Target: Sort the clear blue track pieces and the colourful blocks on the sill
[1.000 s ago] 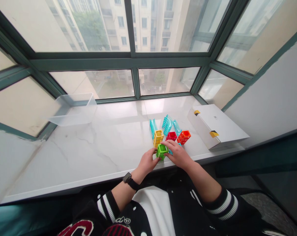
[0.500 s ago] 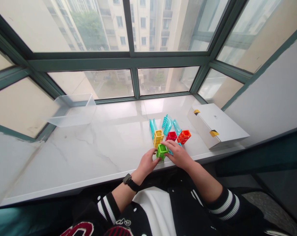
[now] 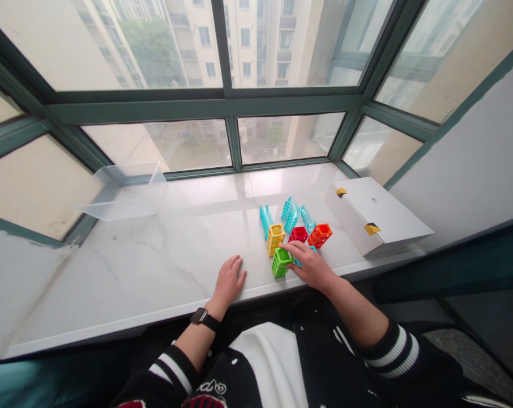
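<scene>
A hollow green toy block (image 3: 279, 264) with open lattice sides stands near the sill's front edge. My right hand (image 3: 310, 265) is closed on its right side, with thumb and fingers at the upper rim. My left hand (image 3: 230, 279) lies open on the sill, apart from the green block and to its left. Just behind the green block is a tall yellow block (image 3: 276, 241). A red block (image 3: 298, 234) and an orange block (image 3: 320, 236) stand farther right. My right hand partly hides a blue block (image 3: 299, 261).
Behind the blocks lie translucent blue track-like pieces, a straight one (image 3: 265, 220), a curved one (image 3: 290, 213) and another (image 3: 307, 219). A white box (image 3: 379, 212) with yellow-black tabs sits at the right. A clear plastic bin (image 3: 124, 209) stands at the far left by the window frame (image 3: 235, 136).
My left hand has let go of the green block and moved left onto the sill. My right hand stays at the block, which has hardly moved.
</scene>
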A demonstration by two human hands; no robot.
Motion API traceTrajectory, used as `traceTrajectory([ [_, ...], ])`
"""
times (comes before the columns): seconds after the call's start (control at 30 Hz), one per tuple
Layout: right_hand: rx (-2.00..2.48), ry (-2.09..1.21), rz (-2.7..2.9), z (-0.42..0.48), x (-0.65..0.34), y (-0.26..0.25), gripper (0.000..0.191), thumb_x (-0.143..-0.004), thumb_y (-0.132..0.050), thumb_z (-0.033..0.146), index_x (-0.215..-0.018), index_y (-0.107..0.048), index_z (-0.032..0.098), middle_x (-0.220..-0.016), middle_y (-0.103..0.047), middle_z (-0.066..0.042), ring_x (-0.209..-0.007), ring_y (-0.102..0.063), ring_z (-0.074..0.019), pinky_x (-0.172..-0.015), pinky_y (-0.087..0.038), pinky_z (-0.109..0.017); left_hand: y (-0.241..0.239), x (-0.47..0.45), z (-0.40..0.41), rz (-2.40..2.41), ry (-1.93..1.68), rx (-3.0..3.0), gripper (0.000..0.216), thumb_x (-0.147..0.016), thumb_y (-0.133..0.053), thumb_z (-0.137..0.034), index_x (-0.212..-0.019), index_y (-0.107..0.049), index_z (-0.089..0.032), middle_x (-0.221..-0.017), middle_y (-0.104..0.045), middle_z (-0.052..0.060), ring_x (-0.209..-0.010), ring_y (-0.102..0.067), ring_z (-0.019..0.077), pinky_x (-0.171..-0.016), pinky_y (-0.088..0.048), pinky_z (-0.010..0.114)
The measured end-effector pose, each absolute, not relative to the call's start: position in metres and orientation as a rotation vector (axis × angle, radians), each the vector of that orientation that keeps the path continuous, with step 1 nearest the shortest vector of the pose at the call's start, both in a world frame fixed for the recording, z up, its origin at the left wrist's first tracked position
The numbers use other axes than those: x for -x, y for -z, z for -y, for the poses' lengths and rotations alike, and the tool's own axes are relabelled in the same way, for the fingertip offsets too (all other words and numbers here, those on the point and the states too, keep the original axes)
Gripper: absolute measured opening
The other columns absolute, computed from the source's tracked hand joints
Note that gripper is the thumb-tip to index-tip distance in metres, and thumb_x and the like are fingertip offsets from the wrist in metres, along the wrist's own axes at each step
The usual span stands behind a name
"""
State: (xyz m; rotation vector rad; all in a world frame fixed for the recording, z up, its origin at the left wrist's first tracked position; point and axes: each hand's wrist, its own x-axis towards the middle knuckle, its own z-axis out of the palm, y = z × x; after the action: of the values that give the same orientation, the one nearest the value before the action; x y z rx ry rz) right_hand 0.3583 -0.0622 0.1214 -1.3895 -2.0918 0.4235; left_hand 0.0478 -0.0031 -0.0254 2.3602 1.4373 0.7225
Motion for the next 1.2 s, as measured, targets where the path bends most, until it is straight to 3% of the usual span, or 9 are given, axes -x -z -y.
traceTrajectory([
  [0.27, 1.371, -0.382, 2.125, 0.0610, -0.3596, -0.1199, 0.062, -0.092, -0.066, 0.016, -0.151, -0.054, 0.033, -0.135, -0.064, -0.009, -0.122, -0.067, -0.0286, -0.104, -0.059, -0.048, 0.0292, -0.0482, 0.0096, -1.415, -0.706, -2.477, 0.037, -0.102, -0.051, -0.030, -0.135, -0.064, -0.020, -0.148, -0.060, 0.016, -0.138, -0.055, 0.0336, -0.120, -0.045, 0.057],
  [1.2, 1.450, -0.398, 2.108, 0.0640, -0.3603, -0.1197, 0.065, -0.091, -0.068, 0.018, -0.153, -0.052, 0.033, -0.140, -0.062, -0.010, -0.125, -0.067, -0.0291, -0.105, -0.059, -0.049, 0.0245, -0.0470, 0.0092, -1.408, -0.718, -2.406, 0.037, -0.100, -0.052, -0.030, -0.134, -0.065, -0.023, -0.149, -0.061, 0.014, -0.140, -0.054, 0.0332, -0.121, -0.044, 0.058],
])
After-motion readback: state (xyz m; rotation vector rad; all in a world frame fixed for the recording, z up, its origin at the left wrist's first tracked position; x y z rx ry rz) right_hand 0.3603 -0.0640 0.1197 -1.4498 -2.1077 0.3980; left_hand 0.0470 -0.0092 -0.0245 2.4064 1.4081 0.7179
